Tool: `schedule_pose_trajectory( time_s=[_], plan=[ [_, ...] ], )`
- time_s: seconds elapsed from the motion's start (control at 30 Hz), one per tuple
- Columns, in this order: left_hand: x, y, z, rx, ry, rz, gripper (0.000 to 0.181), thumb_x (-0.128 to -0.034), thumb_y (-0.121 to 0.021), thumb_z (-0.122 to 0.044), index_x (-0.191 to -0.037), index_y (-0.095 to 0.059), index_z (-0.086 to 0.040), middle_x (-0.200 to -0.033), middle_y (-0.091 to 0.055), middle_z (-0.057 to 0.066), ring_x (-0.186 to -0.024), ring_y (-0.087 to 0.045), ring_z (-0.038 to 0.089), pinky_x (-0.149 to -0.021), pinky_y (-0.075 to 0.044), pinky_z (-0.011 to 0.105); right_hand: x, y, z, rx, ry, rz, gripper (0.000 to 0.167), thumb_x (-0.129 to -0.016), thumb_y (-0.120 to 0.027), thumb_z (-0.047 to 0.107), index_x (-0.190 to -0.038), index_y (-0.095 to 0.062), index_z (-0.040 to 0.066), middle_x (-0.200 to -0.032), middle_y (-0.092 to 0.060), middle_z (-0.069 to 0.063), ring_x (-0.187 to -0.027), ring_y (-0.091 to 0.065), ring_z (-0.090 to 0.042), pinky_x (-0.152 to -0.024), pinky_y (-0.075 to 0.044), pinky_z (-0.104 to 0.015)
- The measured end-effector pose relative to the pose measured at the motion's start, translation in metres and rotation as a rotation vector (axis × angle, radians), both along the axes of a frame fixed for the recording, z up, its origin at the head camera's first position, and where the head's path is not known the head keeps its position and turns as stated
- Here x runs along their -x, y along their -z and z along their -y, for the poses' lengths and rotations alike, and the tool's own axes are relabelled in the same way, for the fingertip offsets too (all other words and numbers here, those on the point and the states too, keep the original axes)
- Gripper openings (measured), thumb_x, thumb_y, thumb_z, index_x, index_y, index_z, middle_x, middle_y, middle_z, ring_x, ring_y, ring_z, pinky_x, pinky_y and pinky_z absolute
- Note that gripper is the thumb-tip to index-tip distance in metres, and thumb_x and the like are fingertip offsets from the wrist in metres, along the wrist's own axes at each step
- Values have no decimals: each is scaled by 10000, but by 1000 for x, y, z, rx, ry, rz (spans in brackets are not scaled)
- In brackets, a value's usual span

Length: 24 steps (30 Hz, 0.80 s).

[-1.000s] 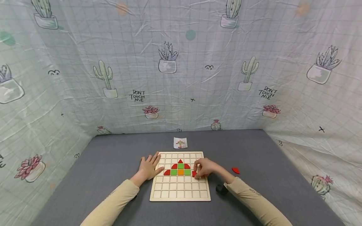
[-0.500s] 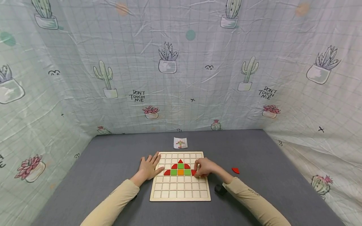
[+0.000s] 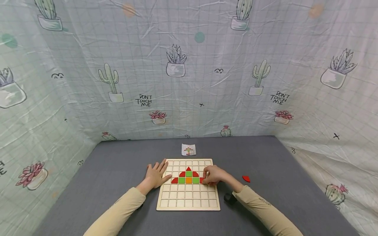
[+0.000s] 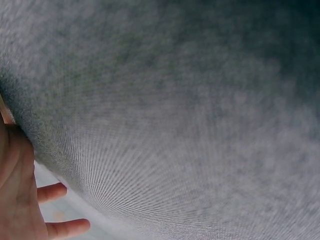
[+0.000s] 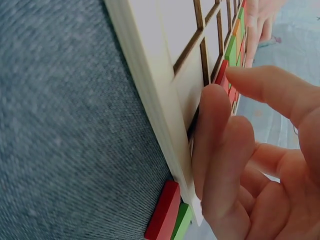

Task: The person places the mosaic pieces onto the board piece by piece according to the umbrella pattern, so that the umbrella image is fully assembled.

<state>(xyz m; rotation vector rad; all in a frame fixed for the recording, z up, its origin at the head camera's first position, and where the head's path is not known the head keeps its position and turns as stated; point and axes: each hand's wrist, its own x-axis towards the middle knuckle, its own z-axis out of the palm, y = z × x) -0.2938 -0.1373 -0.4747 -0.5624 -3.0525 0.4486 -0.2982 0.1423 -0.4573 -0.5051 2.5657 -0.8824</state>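
Observation:
A wooden grid board (image 3: 189, 203) lies on the table, holding red, green and orange pieces. The left hand (image 3: 154, 175) rests spread over its left edge; its palm and fingers (image 4: 65, 229) show in the left wrist view. On the board's right side, the right hand (image 3: 214, 174) has its fingertips at a red piece (image 3: 201, 180), beside a green square (image 3: 196, 180). From the right wrist view, thumb and curled fingers of the right hand (image 5: 227, 82) pinch around that red piece (image 5: 221, 73), partly hidden by them.
A small pattern card (image 3: 188, 149) lies behind the board. One red piece (image 3: 246, 178) is on the table to the right. A red block (image 5: 163, 210) and a green block (image 5: 181, 221) lie against the board's edge below the right hand. A black object (image 3: 229, 198) sits by the right sleeve.
The red piece at the right fingertips has shifted slightly left, now lined up beside the green square. The right forearm moved a little; the left hand stayed still.

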Motion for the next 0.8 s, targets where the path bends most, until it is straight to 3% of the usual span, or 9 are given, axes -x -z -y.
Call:
schedule_pose_trajectory(
  time_s=[0.47,0.8],
  plan=[
    [-1,0,-1,-16,4,-15,673,-893,-292,-584,-1405,-299,-146,-1465,-276,22,-1190,-395,260,-769,-337,510,-1,1,-1,6,-38,-61,129,-743,-700,130,-760,-576,101,-519,-561,-5,-404,-519,-102,-385,-411,-214],
    [0,2,0,-20,4,-23,675,-894,-288,-585,-1405,-297,-145,-1465,-275,23,-1192,-395,259,-771,-333,511,2,-7,-11,81,-77,-74,58,-807,-647,136,-832,-612,96,-642,-647,-100,-499,-611,-210,-446,-462,-268]
  ],
)
